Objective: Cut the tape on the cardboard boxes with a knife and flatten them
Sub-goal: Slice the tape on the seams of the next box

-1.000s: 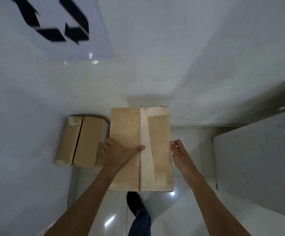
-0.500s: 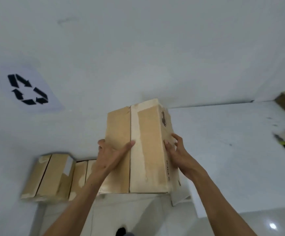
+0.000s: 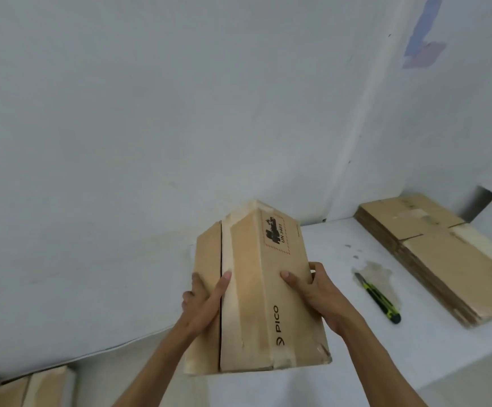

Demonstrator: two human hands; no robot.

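Note:
A brown cardboard box (image 3: 253,304) printed "PICO", taped along its top seam, is held in the air over the left end of a white table (image 3: 341,259). My left hand (image 3: 202,304) grips its left side with the thumb across the top. My right hand (image 3: 312,289) grips its right side, fingers curled on the printed face. A green and black utility knife (image 3: 378,298) lies on the table to the right of the box, apart from both hands. A stack of flattened cardboard boxes (image 3: 444,254) lies at the table's right end.
More taped cardboard boxes (image 3: 30,389) stand on the floor at the lower left, by the white wall (image 3: 150,142). A patch of clear tape scrap (image 3: 377,271) lies under the knife's tip.
Both hands have lifted the box from the floor stack and carried it up and to the right over the table. The view has swung right, bringing the knife and the flattened stack in.

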